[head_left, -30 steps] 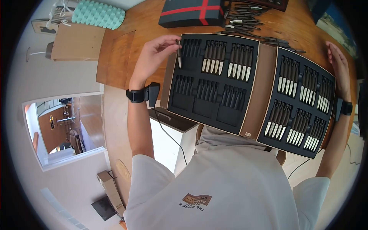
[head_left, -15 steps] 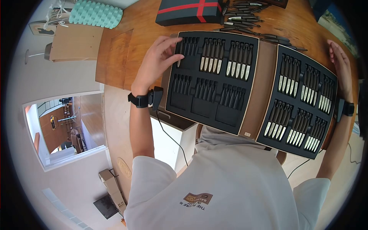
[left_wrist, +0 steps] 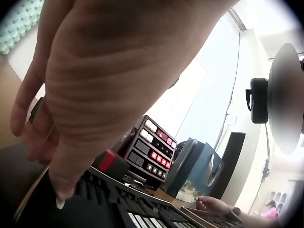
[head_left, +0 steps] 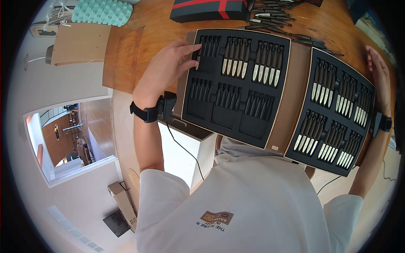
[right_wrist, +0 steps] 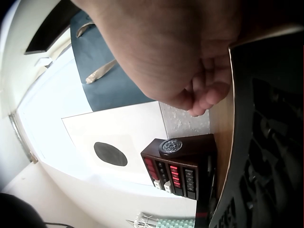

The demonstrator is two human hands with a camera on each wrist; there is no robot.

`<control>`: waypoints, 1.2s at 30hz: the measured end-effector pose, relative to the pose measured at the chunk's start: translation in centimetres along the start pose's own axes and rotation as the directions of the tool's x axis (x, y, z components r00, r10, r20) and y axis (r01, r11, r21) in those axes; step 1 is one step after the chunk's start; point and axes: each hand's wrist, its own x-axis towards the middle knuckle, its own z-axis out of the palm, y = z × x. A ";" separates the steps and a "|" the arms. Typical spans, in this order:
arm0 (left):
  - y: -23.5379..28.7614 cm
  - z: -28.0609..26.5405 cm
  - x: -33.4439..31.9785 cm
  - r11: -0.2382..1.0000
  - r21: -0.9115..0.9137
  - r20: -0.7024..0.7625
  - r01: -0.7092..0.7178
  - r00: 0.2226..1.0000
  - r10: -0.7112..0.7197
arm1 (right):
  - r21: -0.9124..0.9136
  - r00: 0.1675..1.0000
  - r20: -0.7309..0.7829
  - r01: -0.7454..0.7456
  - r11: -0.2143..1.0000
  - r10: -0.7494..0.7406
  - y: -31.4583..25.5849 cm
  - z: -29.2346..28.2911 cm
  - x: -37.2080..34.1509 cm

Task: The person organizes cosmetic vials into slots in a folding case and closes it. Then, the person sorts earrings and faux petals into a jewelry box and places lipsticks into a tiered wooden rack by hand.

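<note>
My left hand is at the upper left corner of an open two-panel case. Its thumb and forefinger are on a slim dark piece with a pale blade-like end, over the leftmost slot. In the left wrist view that pale tip shows under the thumb. Black foam in the left panel has several bare slots along the lower row. Pieces of the same kind fill the two upper groups beside it and the right panel. My right hand lies beside the case's right edge, fingers loosely bent, holding nothing.
Loose dark pieces lie heaped behind the case on the wooden table. A black box with red ribbon stands at the back. A brown block of small drawers or switches and a blue bag show in the wrist views.
The slim piece, earlier pinched upright above the foam's left edge, has gone down towards the leftmost slot with my left hand. My right hand stays beside the case; the head view has shifted slightly.
</note>
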 end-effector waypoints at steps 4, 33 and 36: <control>0.1 -0.7 1.1 0.998 0.049 0.044 -0.035 0.999 0.033 | -0.024 1.000 0.007 0.009 1.000 -0.009 -0.1 -0.1 0.1; 10.0 3.8 15.2 0.781 0.187 -0.072 -0.596 0.785 0.615 | 0.127 0.984 0.125 0.108 0.986 -0.124 0.6 -0.4 0.5; 9.7 3.9 15.1 0.725 0.197 -0.125 -0.660 0.717 0.686 | 0.146 0.980 0.140 0.122 0.982 -0.143 0.6 -0.4 0.6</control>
